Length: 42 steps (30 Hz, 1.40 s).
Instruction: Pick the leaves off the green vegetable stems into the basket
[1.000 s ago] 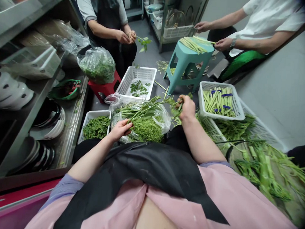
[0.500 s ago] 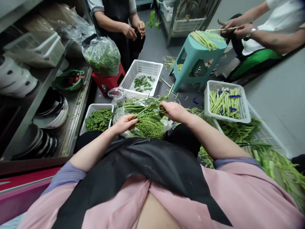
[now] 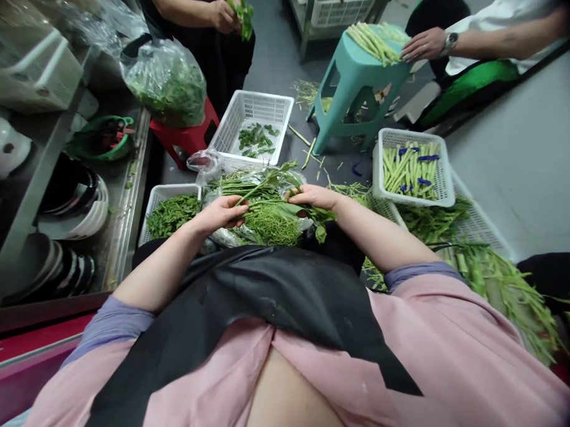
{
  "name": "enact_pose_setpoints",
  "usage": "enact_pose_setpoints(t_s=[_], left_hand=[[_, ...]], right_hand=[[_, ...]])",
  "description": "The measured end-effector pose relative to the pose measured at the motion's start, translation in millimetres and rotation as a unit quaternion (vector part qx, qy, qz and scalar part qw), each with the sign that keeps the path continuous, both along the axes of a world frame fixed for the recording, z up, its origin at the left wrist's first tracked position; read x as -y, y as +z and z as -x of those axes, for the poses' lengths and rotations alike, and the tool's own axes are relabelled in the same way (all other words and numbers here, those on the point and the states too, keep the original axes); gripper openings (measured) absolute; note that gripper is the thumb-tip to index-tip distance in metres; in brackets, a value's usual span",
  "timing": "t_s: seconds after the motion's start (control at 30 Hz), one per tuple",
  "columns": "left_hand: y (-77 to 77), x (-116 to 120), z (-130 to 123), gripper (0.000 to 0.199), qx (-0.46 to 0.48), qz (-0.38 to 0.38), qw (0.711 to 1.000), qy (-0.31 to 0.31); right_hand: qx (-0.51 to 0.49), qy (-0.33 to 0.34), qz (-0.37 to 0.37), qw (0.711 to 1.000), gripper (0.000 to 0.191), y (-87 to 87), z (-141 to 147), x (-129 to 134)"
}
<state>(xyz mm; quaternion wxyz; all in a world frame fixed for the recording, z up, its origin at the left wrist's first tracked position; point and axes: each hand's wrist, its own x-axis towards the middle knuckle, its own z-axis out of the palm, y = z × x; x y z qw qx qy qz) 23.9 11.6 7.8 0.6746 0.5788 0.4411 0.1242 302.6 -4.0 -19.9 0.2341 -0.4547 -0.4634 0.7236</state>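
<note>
Left hand (image 3: 224,212) is pinching green stems (image 3: 263,204), right hand (image 3: 312,199) is gripping leafy greens (image 3: 320,231), both over a heap of thin stems (image 3: 274,230) in clear plastic. White basket (image 3: 225,125) with scattered leaves (image 3: 257,139) is sitting beyond. Blue-banded stalks (image 3: 410,172) are lying in another basket (image 3: 414,197) to the right, near a teal stool (image 3: 334,94) that's carrying pale stalks (image 3: 372,43).

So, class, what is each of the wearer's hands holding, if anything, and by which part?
Left hand: green stems, pinched toward one end. Right hand: leafy greens; exactly where is hidden.
</note>
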Motion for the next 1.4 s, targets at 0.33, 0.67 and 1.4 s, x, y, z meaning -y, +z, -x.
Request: enact_pose_setpoints(t_s=[0.33,0.67,1.4], left_hand=[[1.6,12.4,-1.0,0.031,-0.051,-0.093,0.994,-0.029],[-0.8,10.6,-8.3,0.028,-0.071,-0.070,0.993,-0.060],[-19.3,10.9,-24.7,0.027,-0.013,-0.094,0.994,0.051]], right_hand=[[0.067,-0.582,-0.070,0.808,0.017,-22.8,-18.4,-20.6],[0.374,0.189,-0.522,0.743,0.023,31.6,36.2,9.1],[0.118,-0.148,-0.175,0.966,0.028,-28.7,47.9,-4.6]])
